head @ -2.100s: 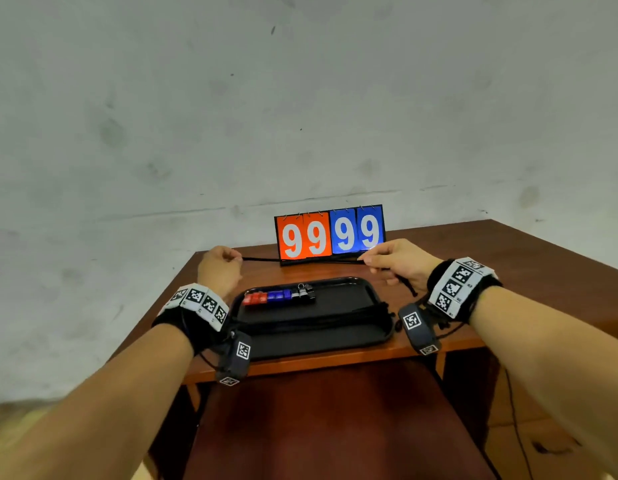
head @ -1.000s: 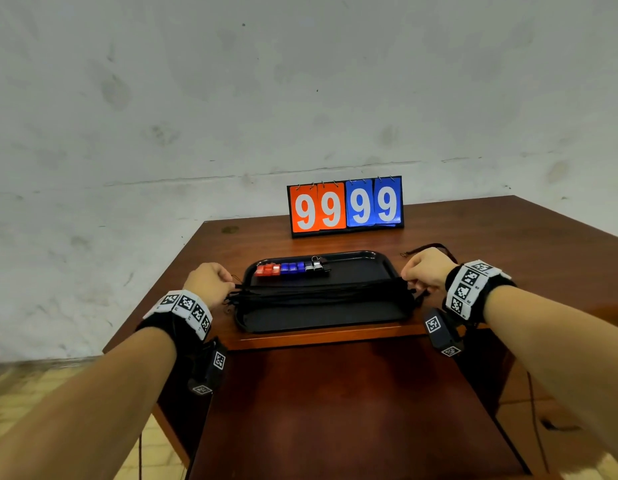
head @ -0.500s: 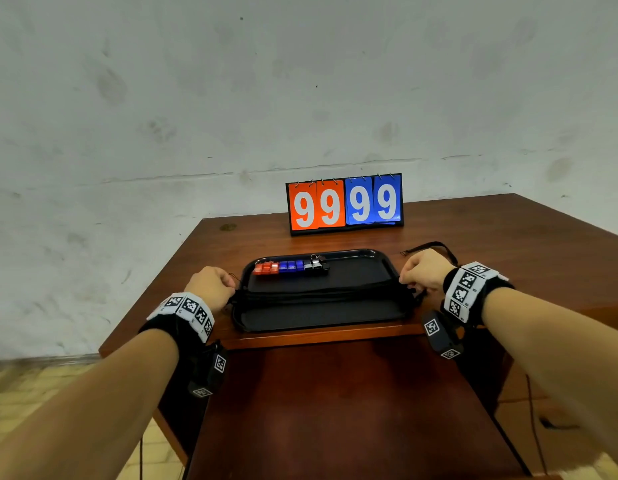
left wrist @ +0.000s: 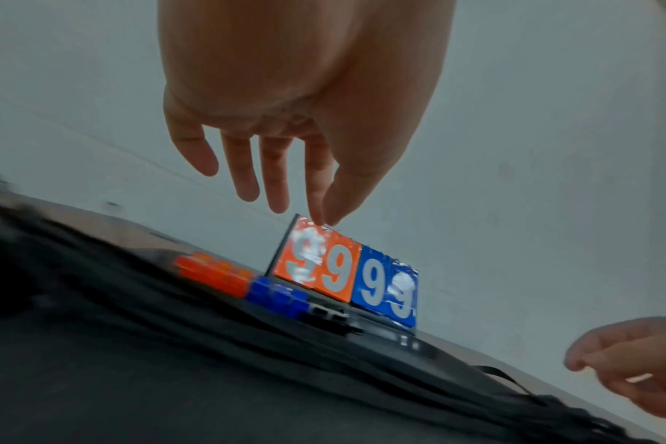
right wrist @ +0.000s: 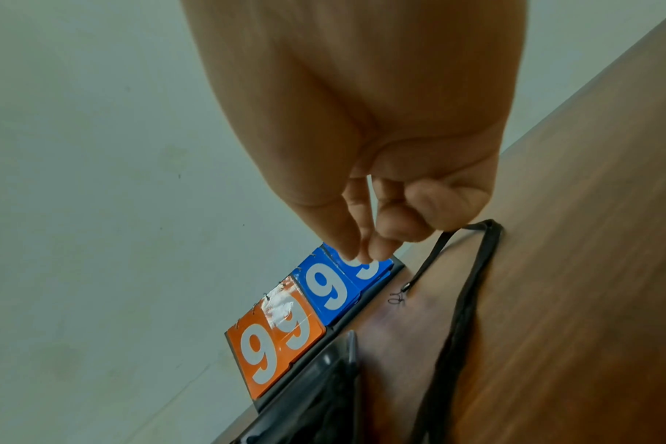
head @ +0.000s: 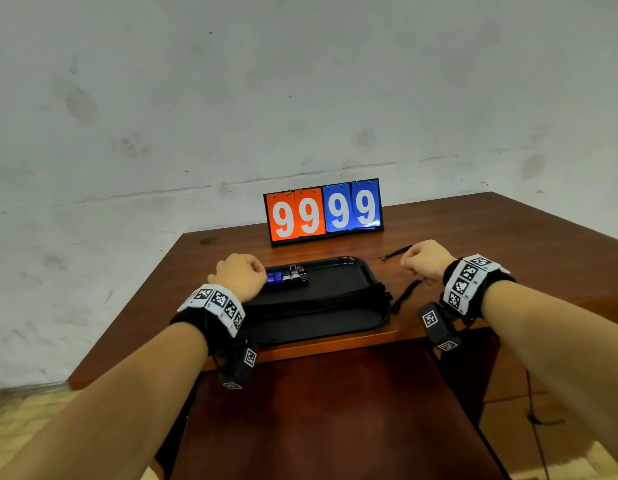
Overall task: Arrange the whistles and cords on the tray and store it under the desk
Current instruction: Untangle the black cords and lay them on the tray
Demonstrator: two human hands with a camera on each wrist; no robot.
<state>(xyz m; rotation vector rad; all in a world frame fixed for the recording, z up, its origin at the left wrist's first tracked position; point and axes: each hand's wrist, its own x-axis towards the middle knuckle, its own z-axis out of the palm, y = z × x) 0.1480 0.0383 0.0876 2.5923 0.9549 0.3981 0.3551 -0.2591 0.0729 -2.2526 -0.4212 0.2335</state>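
A black tray (head: 356, 323) sits at the desk's front edge. A bundle of black cords (head: 318, 303) lies across it. At the back of the tray is a row of whistles (head: 288, 276): red (left wrist: 213, 275), blue (left wrist: 278, 296) and dark ones. My left hand (head: 255, 268) hovers over the left end of that row with fingers (left wrist: 248, 180) hanging straight and holding nothing. It hides the red whistles in the head view. My right hand (head: 409, 263) is to the right of the tray with fingers curled. A loose black cord (right wrist: 472, 288) on the desk runs just behind them, and none of it shows between the fingers.
An orange and blue flip scoreboard (head: 323, 211) reading 9999 stands behind the tray. The brown desk (head: 508, 244) stretches to the right and stands against a grey wall. A lower brown surface (head: 335, 417) lies beneath the front edge.
Both hands have let go of the ends of the cord bundle. The left hand moved in over the whistles. The right hand moved back and right to the loose cord.
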